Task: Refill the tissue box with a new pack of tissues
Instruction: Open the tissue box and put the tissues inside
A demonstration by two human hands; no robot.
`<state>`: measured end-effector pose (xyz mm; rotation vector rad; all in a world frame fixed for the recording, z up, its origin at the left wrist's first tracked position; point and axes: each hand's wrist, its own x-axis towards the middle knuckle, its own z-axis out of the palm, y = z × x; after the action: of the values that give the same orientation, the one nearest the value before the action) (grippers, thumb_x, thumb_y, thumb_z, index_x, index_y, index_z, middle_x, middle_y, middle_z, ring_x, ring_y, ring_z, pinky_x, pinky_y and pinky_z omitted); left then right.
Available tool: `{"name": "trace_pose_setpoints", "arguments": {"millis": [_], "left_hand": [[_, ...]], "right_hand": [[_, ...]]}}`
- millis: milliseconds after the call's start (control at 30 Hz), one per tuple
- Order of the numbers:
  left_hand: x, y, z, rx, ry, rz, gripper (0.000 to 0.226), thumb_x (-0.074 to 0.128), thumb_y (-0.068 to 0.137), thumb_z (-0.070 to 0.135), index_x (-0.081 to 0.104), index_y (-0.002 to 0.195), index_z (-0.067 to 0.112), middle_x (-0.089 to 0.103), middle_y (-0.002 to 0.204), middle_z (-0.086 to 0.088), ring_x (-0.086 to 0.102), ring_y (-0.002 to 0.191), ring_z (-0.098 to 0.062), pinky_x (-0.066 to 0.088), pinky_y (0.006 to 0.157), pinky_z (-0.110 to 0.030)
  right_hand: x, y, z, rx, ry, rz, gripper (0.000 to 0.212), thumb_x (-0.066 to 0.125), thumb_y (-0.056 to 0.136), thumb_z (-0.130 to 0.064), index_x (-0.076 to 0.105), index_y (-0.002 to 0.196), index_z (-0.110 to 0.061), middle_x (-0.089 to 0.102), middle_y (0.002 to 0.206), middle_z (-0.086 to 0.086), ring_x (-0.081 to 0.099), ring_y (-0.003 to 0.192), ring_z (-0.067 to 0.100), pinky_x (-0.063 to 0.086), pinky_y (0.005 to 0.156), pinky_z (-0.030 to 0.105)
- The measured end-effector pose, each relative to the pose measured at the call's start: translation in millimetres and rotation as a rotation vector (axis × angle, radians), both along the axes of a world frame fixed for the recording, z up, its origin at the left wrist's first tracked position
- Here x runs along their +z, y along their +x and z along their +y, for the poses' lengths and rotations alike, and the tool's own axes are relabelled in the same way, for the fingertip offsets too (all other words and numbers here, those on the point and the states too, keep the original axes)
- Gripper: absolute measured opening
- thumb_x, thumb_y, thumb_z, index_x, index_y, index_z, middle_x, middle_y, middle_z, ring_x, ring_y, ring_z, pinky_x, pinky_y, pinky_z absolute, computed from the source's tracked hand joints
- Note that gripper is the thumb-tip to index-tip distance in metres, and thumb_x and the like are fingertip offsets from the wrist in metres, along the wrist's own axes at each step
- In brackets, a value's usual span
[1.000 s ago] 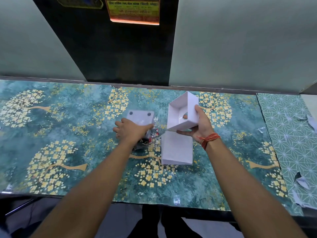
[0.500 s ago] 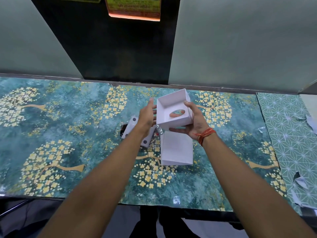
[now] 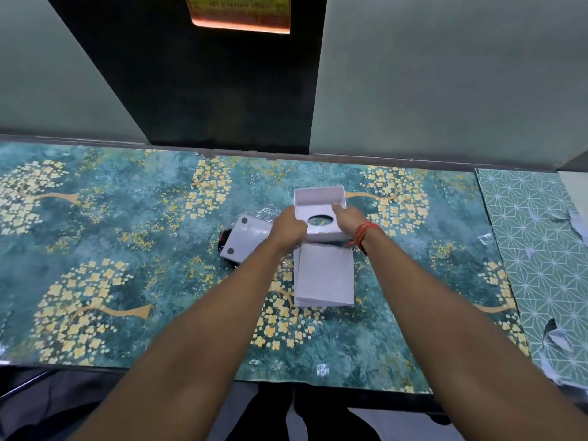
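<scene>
I hold the white tissue box shell [image 3: 321, 208] between both hands, its open side up and the oval slot showing in its floor. My left hand [image 3: 288, 226] grips its left wall and my right hand [image 3: 348, 219] grips its right wall; a red thread circles that wrist. Just in front of it a white stack of tissues [image 3: 324, 275] lies flat on the table. To the left lies the box's white base panel [image 3: 246, 238] with dark round feet, resting on crinkled clear plastic wrap [image 3: 264, 213].
The table [image 3: 127, 249] has a teal cover with yellow flower trees. A green geometric sheet [image 3: 541, 249] with torn paper bits covers the right end. A wall and a dark panel [image 3: 206, 90] rise behind the table's far edge.
My left hand left the base panel and came onto the box shell. The shell turned from standing on edge to open side up, held by both hands, and sank closer to the table.
</scene>
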<state>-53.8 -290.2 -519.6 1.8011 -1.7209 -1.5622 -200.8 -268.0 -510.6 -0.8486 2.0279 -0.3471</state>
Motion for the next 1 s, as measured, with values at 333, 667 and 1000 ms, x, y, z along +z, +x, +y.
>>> {"name": "trace_pose_setpoints", "arguments": {"millis": [333, 667, 1000], "left_hand": [[-5.2, 8.7, 88.3, 0.187, 0.055, -0.289, 0.046, 0.054, 0.093, 0.038, 0.057, 0.122, 0.003, 0.063, 0.121, -0.013, 0.06, 0.11, -0.035, 0.045, 0.079, -0.031], [-22.9, -7.1, 90.2, 0.347, 0.386, 0.022, 0.06, 0.075, 0.075, 0.03, 0.053, 0.122, -0.001, 0.063, 0.114, -0.012, 0.063, 0.095, -0.03, 0.056, 0.071, -0.034], [4.9, 42.2, 90.8, 0.395, 0.517, 0.468, 0.022, 0.067, 0.08, 0.017, 0.058, 0.1, 0.014, 0.066, 0.093, -0.011, 0.063, 0.083, -0.028, 0.055, 0.068, -0.037]], "right_hand": [[-33.0, 6.6, 93.9, -0.269, -0.01, 0.098, 0.064, 0.053, 0.092, -0.045, 0.043, 0.136, 0.001, 0.051, 0.138, 0.021, 0.051, 0.124, 0.039, 0.044, 0.102, 0.042], [-57.0, 31.4, 109.8, -0.256, 0.054, -0.019, 0.074, 0.063, 0.079, -0.052, 0.049, 0.128, 0.001, 0.057, 0.127, 0.021, 0.058, 0.111, 0.038, 0.05, 0.091, 0.043], [-17.4, 31.7, 117.7, -0.433, -0.106, -0.833, 0.032, 0.073, 0.083, -0.024, 0.064, 0.106, -0.003, 0.07, 0.086, 0.009, 0.067, 0.072, 0.022, 0.056, 0.053, 0.029]]}}
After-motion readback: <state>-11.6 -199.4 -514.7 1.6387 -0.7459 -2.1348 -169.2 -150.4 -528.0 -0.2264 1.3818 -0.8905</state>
